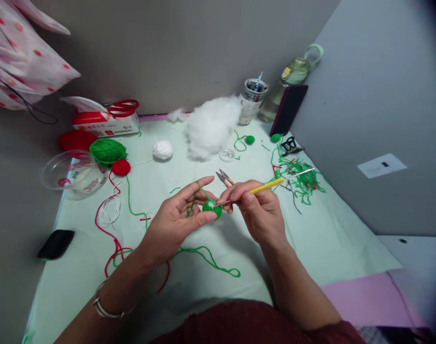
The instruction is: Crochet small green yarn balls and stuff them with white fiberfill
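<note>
Between the thumb and fingers of my left hand (182,212) is a small round green crochet piece (212,210), with white showing at its opening. Green yarn (204,190) runs from it up over my raised left index finger. My right hand (259,210) grips a crochet hook (268,186) by its yellow handle. The hook's metal tip meets the opening of the green piece. Just behind my hands lie thread snips (225,177), partly hidden by my right fingers. A loop of green yarn (218,265) trails on the table below my hands.
White stuffing (214,126) is heaped at the back, near a pen cup (252,102), a bottle (282,91) and a phone (288,110). Yarn scraps (304,179) lie right. Left are a green yarn ball (108,151), a white ball (162,149), a plastic bowl (48,174) and a tissue box (106,125).
</note>
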A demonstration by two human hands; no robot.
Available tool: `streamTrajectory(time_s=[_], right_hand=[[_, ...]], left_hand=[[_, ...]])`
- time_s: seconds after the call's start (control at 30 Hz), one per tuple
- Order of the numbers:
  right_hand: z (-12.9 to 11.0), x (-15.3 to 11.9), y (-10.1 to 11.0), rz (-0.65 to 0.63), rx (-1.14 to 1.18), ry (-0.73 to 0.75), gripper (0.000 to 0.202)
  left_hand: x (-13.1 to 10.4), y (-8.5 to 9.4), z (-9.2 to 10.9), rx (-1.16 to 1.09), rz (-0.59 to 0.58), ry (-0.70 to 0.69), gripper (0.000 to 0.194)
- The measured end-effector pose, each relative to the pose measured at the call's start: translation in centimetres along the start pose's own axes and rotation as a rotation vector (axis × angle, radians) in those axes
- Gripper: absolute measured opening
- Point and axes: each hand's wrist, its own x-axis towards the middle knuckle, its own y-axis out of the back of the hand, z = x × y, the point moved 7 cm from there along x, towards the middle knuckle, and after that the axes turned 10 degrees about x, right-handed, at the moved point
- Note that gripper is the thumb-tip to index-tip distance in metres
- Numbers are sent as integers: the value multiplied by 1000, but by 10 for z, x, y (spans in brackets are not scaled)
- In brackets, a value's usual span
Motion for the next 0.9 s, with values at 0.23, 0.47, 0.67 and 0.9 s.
streamTrajectory(time_s=[0.23, 0.47, 0.67, 0.9], right_hand=[[-20, 0, -7, -68, -313, 112, 21], [-34, -9, -29, -165, -711, 441, 17], [-30, -31, -48, -92, -1265, 750, 25], [-32, -27, -33, 51, -801, 669, 28]], left_hand=[[1, 2, 1, 57, 36, -20, 61], [3, 2, 1, -1, 119, -45, 62], [-6, -11, -6, -210, 255, -70, 55], [-7, -29, -12, -526, 1, 166, 65]])
